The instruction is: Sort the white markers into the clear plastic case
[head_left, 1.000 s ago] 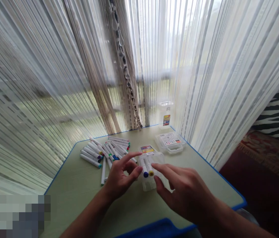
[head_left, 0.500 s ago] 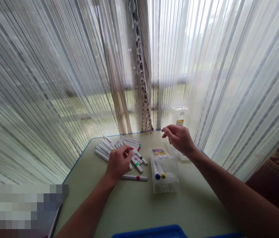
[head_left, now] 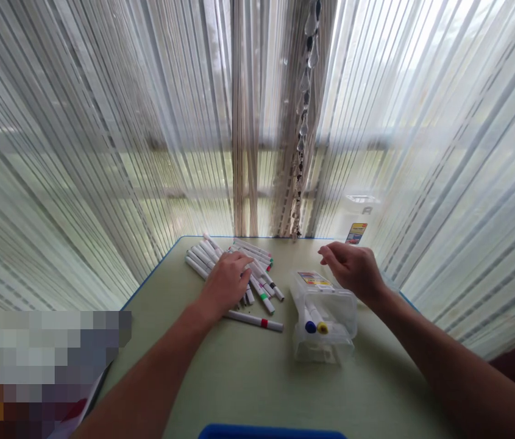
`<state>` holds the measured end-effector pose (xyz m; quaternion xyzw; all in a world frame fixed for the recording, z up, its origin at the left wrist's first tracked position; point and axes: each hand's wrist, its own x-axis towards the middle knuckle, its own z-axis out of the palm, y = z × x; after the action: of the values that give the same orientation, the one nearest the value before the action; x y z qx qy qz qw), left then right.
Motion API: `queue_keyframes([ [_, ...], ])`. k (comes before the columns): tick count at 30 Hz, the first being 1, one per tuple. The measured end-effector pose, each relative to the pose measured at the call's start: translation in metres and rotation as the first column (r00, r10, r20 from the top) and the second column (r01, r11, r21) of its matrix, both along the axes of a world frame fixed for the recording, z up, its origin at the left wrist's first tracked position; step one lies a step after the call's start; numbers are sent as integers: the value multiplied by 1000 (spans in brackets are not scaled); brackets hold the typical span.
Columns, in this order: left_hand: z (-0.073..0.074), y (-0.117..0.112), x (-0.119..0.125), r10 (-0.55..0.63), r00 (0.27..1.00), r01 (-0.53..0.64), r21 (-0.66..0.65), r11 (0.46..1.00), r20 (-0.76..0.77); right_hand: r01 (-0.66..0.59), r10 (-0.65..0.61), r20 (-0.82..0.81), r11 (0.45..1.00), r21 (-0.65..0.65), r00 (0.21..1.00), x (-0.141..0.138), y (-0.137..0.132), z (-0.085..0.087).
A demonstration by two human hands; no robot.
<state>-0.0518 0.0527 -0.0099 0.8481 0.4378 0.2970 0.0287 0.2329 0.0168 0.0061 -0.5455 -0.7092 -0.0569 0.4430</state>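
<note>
My left hand (head_left: 228, 279) is over a heap of white markers (head_left: 200, 259), its fingers apart and slightly bent, touching or just above them. Part of the heap is hidden under it. In front of that hand a white marker with a red band (head_left: 264, 323) lies by itself on the table. My right hand (head_left: 353, 268) hovers at the back right of a clear plastic box (head_left: 325, 350), fingers curled in and nothing visible in them. The box lies on its side, its open end facing me. Inside it are a blue-ended marker (head_left: 311, 327) and a yellow-ended marker (head_left: 322, 328).
A second clear container (head_left: 363, 213) with a yellow label stands at the back right, partly behind my right hand. The pale green table (head_left: 248, 378) has a blue edge. A blue object (head_left: 270, 431) is at the near side. String curtains (head_left: 166, 122) hang behind the table.
The view has turned a little left. My left hand has opened somewhat and lowered onto the markers. My right hand stays curled near the box, which now appears tilted slightly differently.
</note>
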Motion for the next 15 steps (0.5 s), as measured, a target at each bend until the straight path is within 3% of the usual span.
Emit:
queue_keyframes([
  [8,-3,0,4,19,996,-18,4,1000,-91,25,-23,41,999,-34,999,3,5,-7],
  [15,23,15,14,77,966,-76,16,997,-248,5,-4,26,1000,-30,1000,2,8,-10],
])
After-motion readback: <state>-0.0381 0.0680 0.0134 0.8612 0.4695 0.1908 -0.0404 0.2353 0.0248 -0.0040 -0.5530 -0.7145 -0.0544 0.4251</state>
